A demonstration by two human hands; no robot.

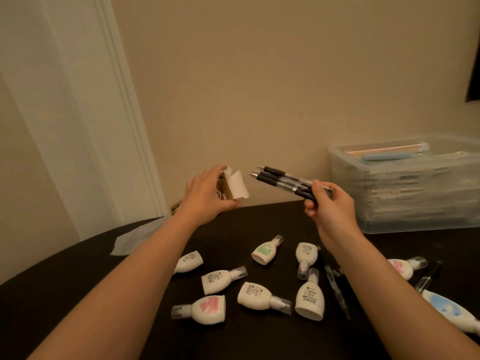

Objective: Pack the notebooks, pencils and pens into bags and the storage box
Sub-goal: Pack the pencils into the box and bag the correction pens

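Note:
My right hand (328,203) grips a bundle of black pens (280,178) by their rear ends, tips pointing left and slightly up, held above the dark table (78,281). My left hand (205,196) holds a small cardboard pen box (231,188) with its white end flap open, the opening facing the pen tips a short gap away. A clear plastic storage box (405,188) stands at the back right, filled with stacked stationery, with pencils and a blue item (384,153) lying on top.
Several small white correction-tape dispensers (259,294) lie scattered on the table in front of me. More black pens (337,289) lie under my right forearm. A clear plastic bag (135,239) lies at the left table edge. A wall and white door frame stand behind.

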